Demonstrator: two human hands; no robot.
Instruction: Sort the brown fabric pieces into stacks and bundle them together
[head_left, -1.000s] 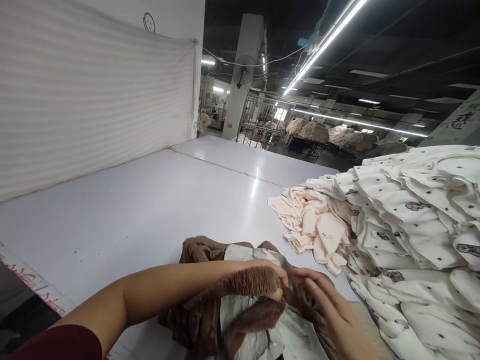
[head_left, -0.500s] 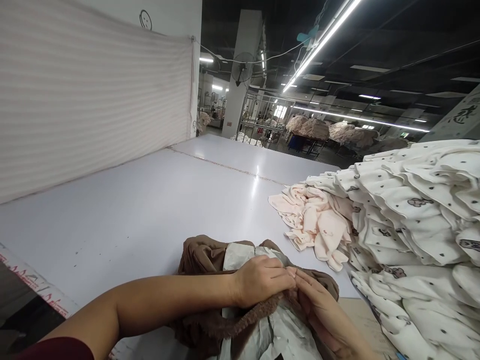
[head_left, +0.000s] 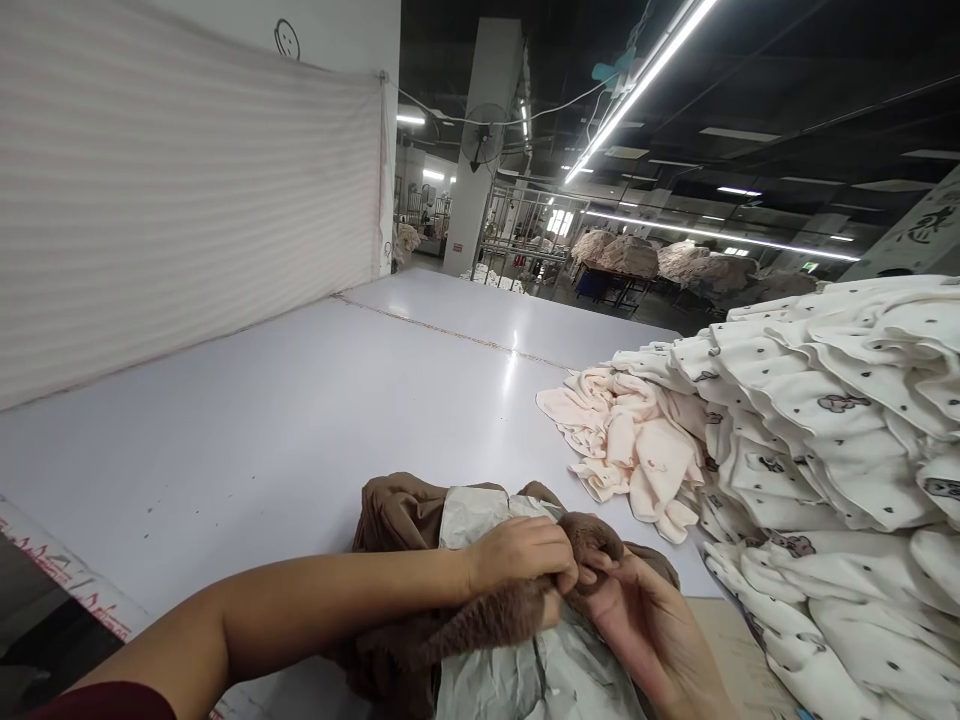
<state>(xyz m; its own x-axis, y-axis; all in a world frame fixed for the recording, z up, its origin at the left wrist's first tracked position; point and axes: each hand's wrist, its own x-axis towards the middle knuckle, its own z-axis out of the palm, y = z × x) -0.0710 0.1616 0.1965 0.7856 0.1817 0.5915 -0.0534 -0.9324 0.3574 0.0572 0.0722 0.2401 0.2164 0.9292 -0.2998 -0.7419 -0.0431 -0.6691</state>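
White table (head_left: 300, 400) in dim factory hall, striped curtain (head_left: 172, 190) left.

The left arm (head_left: 315, 600) was bare from wrist to above the elbow, where a dark red sleeve (head_left: 112, 700) began at about 7 o'clock. The right hand (head_left: 645, 630), at 5 o'clock, wore no glove or ring.

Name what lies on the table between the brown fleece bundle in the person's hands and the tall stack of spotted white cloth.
In the head view, a loose heap of pale pink fabric pieces lies between the brown fleece bundle and the spotted white stack, touching the stack.
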